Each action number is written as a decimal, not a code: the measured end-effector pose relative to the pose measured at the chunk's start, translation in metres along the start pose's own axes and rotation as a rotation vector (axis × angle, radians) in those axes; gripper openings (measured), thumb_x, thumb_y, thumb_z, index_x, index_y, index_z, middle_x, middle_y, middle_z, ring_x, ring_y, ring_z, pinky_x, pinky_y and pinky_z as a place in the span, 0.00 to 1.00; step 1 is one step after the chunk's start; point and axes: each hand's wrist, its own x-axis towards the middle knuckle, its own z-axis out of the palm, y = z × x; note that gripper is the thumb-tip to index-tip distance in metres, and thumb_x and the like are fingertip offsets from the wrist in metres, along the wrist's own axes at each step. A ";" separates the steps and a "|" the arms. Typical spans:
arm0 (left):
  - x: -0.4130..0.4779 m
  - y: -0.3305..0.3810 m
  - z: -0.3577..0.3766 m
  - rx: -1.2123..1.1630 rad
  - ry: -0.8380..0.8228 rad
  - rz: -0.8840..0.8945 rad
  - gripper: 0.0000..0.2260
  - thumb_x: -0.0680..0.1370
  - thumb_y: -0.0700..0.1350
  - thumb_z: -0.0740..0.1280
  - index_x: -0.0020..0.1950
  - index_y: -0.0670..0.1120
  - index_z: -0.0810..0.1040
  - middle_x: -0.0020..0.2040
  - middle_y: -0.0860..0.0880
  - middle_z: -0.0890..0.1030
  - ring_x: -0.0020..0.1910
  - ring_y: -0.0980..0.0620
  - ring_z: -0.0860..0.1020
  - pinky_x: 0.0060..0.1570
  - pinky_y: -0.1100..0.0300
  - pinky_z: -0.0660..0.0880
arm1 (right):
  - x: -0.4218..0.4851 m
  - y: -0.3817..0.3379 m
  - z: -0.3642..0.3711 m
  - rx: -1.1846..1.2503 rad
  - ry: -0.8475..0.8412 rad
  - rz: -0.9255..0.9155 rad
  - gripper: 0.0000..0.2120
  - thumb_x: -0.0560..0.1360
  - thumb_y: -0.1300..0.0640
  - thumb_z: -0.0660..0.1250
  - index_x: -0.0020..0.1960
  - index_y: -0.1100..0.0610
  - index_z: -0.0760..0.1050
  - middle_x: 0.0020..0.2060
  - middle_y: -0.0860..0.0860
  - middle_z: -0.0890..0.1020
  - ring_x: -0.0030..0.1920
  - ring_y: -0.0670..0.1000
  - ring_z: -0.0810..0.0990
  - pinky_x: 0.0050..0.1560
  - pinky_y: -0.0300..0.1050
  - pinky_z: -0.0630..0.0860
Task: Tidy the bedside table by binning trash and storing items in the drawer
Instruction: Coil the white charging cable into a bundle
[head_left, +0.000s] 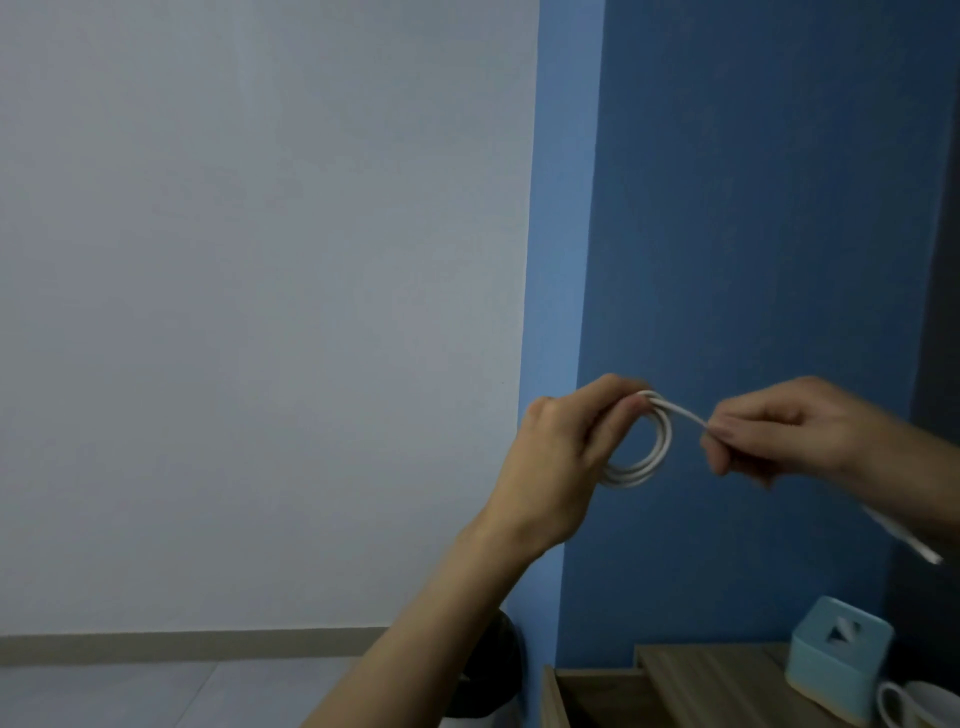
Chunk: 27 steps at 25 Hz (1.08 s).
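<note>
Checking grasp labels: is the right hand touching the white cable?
Touching. Head view shows the right hand pinching the white cable on its straight strand leading off the coil.

We see the fingers (613, 395) of the left hand (561, 457) cover the near side of the white cable (661, 447) coil. The right hand (789, 431) hides a stretch of it, and its loose end (906, 538) is blurred. The left forearm hides part of the dark bin (506, 660). The bottom edge cuts off the bench (701, 675) and the white mug (919, 709).
</note>
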 end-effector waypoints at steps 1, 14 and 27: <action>0.000 0.000 0.001 0.013 0.019 0.001 0.12 0.79 0.50 0.60 0.50 0.46 0.79 0.27 0.59 0.71 0.29 0.56 0.67 0.32 0.67 0.65 | -0.001 0.000 -0.001 0.064 -0.047 0.030 0.25 0.56 0.34 0.71 0.31 0.57 0.79 0.24 0.51 0.70 0.26 0.45 0.65 0.25 0.33 0.63; 0.001 -0.002 0.013 -0.088 0.078 -0.055 0.11 0.78 0.47 0.58 0.51 0.48 0.79 0.27 0.55 0.67 0.28 0.56 0.64 0.31 0.64 0.64 | -0.004 -0.002 0.038 0.784 0.143 -0.063 0.11 0.57 0.50 0.71 0.34 0.56 0.77 0.27 0.48 0.71 0.25 0.42 0.66 0.21 0.31 0.61; -0.001 -0.006 0.015 -0.080 0.068 -0.054 0.12 0.79 0.47 0.58 0.54 0.46 0.79 0.25 0.57 0.69 0.27 0.57 0.64 0.30 0.67 0.63 | 0.002 -0.006 0.056 0.553 0.368 -0.249 0.07 0.67 0.50 0.64 0.39 0.53 0.77 0.31 0.55 0.74 0.24 0.45 0.67 0.26 0.34 0.69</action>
